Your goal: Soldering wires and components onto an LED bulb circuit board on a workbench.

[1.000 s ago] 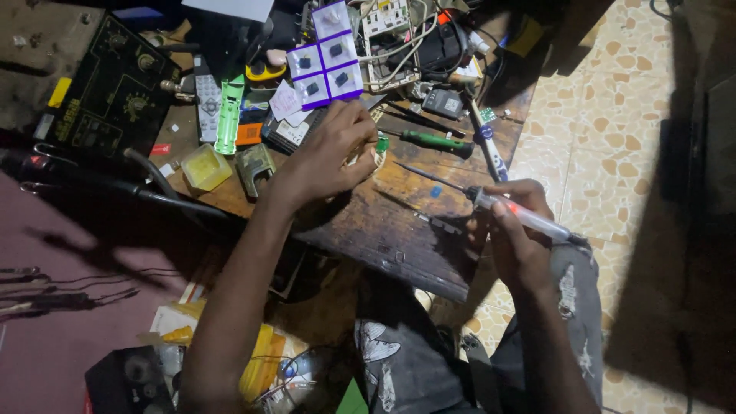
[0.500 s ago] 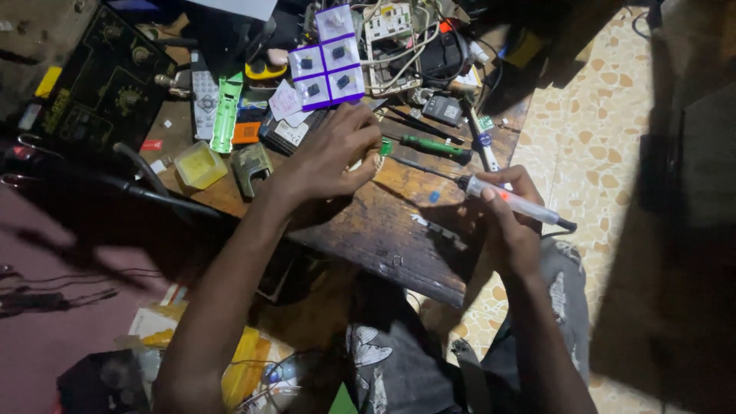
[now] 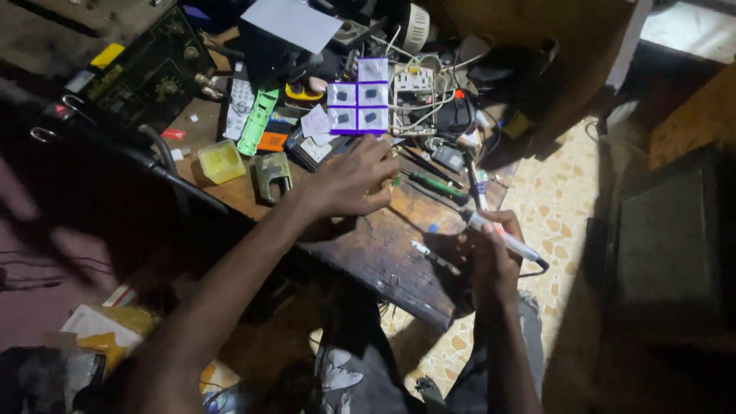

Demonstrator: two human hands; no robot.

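- The slim white pen-shaped tool is gripped in the closed right hand.
- The left hand is laid spread on the dark wooden table, near the green-handled screwdriver.

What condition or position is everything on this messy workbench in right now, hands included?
Left hand: palm down, fingers spread on the wooden bench.
Right hand: closed around a pen-like tool, held slanted.
Green-handled screwdriver: lying flat.
Yellow box: open, upright.
Purple-edged component tray: flat, compartments filled.
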